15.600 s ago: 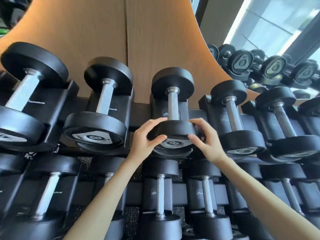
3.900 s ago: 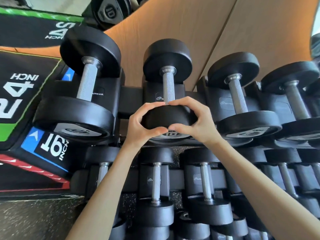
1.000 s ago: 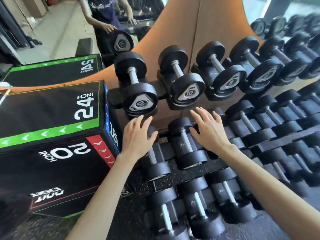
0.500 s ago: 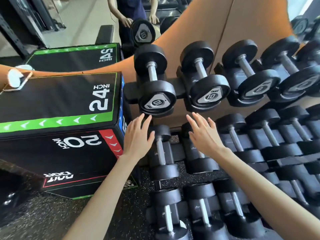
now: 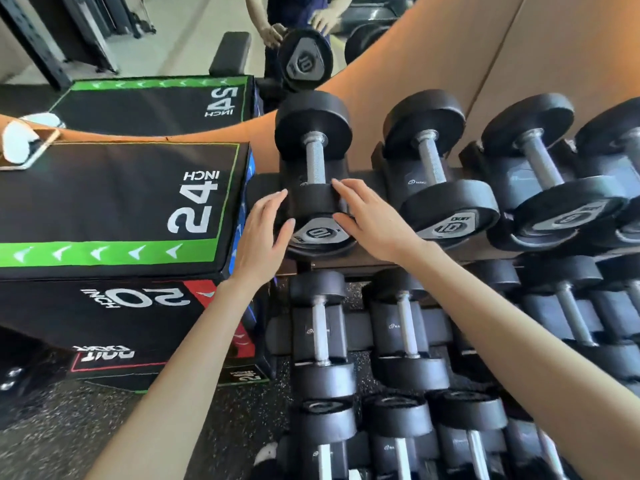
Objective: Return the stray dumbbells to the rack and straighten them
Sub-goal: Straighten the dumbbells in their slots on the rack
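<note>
Both hands are up from the middle tier, where they hovered half a second back, and now sit at the top tier's end slot. The camera is closer too, so the rack fills more of the view.

Head view:
- Left hand (image 5: 263, 233) – fingers straight, palm against the left side of the near head of the end dumbbell (image 5: 314, 157), thumb tip at the edge of the "10" face plate. Not wrapped round anything.
- Right hand (image 5: 370, 220) – fingers laid flat and straight on the right side of the same head, thumb low beside the face plate. Also no curl, no grip.
- End dumbbell lies in the leftmost cradle of the rack (image 5: 367, 178), top tier, handle running away from the camera, far head up against the tan wall panel (image 5: 519, 64). It has stayed in that cradle since the earlier frames.
- Second "10" dumbbell (image 5: 446, 209) is in the next cradle to the right, untouched, with more pairs beyond it.
- Lower tiers hold smaller dumbbells (image 5: 322, 327), all in cradles, below both forearms.
- Plyo box (image 5: 114, 202), marked 24 INCH and 20 INCH, stands just left of the rack, close to the left hand.
- Mirror (image 5: 194, 36) above the box shows a reflected "10" plate and two hands at it.
- Speckled rubber floor (image 5: 69, 427) is at bottom left.
</note>
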### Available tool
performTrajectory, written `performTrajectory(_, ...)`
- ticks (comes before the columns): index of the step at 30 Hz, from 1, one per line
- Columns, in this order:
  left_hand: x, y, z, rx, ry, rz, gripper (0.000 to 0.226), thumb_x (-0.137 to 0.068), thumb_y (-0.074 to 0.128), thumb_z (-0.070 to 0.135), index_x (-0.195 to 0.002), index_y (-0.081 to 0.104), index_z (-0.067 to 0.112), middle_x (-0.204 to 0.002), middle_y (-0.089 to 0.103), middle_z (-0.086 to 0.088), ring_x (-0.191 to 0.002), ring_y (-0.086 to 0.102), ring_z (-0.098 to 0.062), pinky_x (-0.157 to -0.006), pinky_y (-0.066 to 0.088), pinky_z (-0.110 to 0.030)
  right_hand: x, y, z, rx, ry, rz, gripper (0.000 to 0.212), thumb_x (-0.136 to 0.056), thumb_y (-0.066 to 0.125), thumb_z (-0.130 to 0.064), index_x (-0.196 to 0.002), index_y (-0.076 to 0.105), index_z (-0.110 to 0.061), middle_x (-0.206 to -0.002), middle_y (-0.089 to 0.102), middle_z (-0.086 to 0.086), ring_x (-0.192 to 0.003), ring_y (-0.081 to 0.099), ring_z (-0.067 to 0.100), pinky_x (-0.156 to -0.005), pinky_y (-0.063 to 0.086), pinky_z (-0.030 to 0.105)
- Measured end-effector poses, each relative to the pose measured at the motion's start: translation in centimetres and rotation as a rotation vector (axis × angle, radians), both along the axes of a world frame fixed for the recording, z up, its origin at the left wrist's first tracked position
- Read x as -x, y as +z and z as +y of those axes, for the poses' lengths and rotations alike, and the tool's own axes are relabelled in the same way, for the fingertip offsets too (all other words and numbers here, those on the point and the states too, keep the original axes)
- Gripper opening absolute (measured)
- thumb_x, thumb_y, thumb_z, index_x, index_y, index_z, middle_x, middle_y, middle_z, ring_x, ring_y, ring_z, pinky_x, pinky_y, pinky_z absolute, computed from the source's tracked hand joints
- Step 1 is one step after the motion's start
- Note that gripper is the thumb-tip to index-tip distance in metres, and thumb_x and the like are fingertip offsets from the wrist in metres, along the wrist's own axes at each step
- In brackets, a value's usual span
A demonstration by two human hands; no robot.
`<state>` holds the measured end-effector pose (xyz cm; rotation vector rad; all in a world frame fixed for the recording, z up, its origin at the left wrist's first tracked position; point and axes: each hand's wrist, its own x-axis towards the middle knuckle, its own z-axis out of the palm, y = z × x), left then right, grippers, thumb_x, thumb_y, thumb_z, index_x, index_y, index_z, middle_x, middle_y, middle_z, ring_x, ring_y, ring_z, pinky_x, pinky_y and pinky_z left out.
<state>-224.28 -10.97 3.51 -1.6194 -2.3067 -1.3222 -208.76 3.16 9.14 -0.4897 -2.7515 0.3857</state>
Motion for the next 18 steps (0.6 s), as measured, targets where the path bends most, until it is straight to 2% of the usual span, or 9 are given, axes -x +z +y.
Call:
performTrajectory(2,0.9,-0.7,0.5,-0.067,-0.048,-0.067,0.051,-0.094,0.039,0.035,-0.138,0.040,0.008,-0.135,0.044,-0.006,-0.125,0.035,-0.002,-0.105,0.022,-0.010,0.7,0.2,0.7,0.106,0.021,0.008,0.061,-0.093,0.053,-0.034,-0.143,0.032,-0.006,-0.136,0.042,0.009,-0.120,0.045,0.025,-0.095,0.033,0.026)
performTrajectory(5,1.9,-2.1,1.3,-0.160,-0.119,-0.187,0.047,-0.092,0.043,0.031,-0.136,0.040,0.015,-0.132,0.044,0.007,-0.125,0.037,0.002,-0.107,0.026,-0.017,2.2,0.3,1.1,0.216,0.017,0.035,0.063,-0.085,0.062,-0.046,-0.133,0.043,-0.009,-0.125,0.051,0.003,-0.114,0.049,0.019,-0.094,0.039,0.031)
performTrajectory(7,2.4,-3.0,1.8,-0.197,-0.175,-0.260,0.045,-0.091,0.044,0.029,-0.135,0.036,0.021,-0.134,0.041,0.019,-0.128,0.037,0.000,-0.108,0.028,-0.022,3.3,0.0,1.0,0.222,0.012,0.075,0.064,-0.076,0.067,-0.054,-0.121,0.051,-0.011,-0.115,0.056,-0.003,-0.105,0.053,0.013,-0.088,0.043,0.034)
performTrajectory(9,2.7,-3.6,2.1,-0.241,-0.229,-0.307,0.046,-0.090,0.045,0.026,-0.135,0.035,0.023,-0.134,0.039,0.029,-0.127,0.038,0.000,-0.107,0.028,-0.021,4.4,-0.5,0.8,0.196,0.014,0.180,0.066,-0.067,0.066,-0.063,-0.110,0.058,-0.014,-0.100,0.057,-0.012,-0.092,0.054,0.006,-0.080,0.044,0.029)
performTrajectory(12,3.1,-4.7,2.4,-0.269,-0.279,-0.333,0.054,-0.087,0.046,0.021,-0.140,0.037,0.024,-0.131,0.037,0.038,-0.122,0.038,0.008,-0.102,0.028,-0.013,4.9,-1.6,0.9,0.164,0.018,0.352,0.063,-0.064,0.068,-0.061,-0.102,0.063,-0.012,-0.092,0.058,-0.014,-0.086,0.055,0.003,-0.076,0.045,0.024)
performTrajectory(15,3.5,-5.6,3.0,-0.292,-0.303,-0.369,0.059,-0.086,0.048,0.023,-0.139,0.032,0.045,-0.127,0.038,0.037,-0.117,0.041,0.005,-0.100,0.032,-0.017,4.8,-2.1,1.3,0.174,0.040,0.385,0.060,-0.064,0.073,-0.055,-0.101,0.064,-0.008,-0.090,0.065,-0.002,-0.084,0.060,0.011,-0.076,0.046,0.025)
performTrajectory(18,4.0,-6.2,3.6,-0.350,-0.347,-0.377,0.064,-0.085,0.053,0.023,-0.139,0.031,0.048,-0.123,0.042,0.032,-0.112,0.045,0.000,-0.097,0.035,-0.021,4.7,-2.3,1.5,0.211,0.043,0.394,0.058,-0.064,0.076,-0.050,-0.101,0.064,-0.006,-0.092,0.065,-0.001,-0.086,0.061,0.013,-0.078,0.047,0.027)
